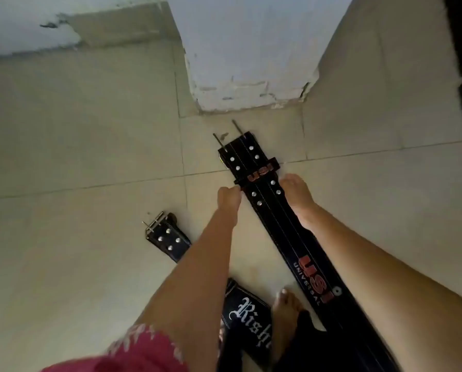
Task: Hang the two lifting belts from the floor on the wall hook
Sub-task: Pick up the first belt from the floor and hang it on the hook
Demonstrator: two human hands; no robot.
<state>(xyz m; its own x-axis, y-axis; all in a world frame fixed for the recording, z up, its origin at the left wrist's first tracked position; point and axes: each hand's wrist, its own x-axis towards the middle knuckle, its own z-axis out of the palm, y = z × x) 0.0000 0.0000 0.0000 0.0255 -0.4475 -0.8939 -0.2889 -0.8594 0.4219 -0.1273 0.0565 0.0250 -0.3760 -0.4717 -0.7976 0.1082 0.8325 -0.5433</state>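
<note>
A long black lifting belt marked "USI" (267, 210) lies stretched across the tiled floor, its metal buckle prongs pointing toward the pillar. My left hand (228, 200) is curled on the belt's left edge by the keeper loop. My right hand (298, 197) grips the opposite edge, fingers tucked down beside it. A second black belt with white gothic lettering (248, 315) lies to the left, partly hidden under my left forearm, and its studded buckle end (161, 233) shows on the floor. No wall hook is in view.
A white pillar with chipped paint at its base (246, 84) stands just beyond the buckle. A white wall (23, 25) runs at the far left. My bare foot (286, 312) stands between the two belts. Pink clothing (144, 353) fills the lower left.
</note>
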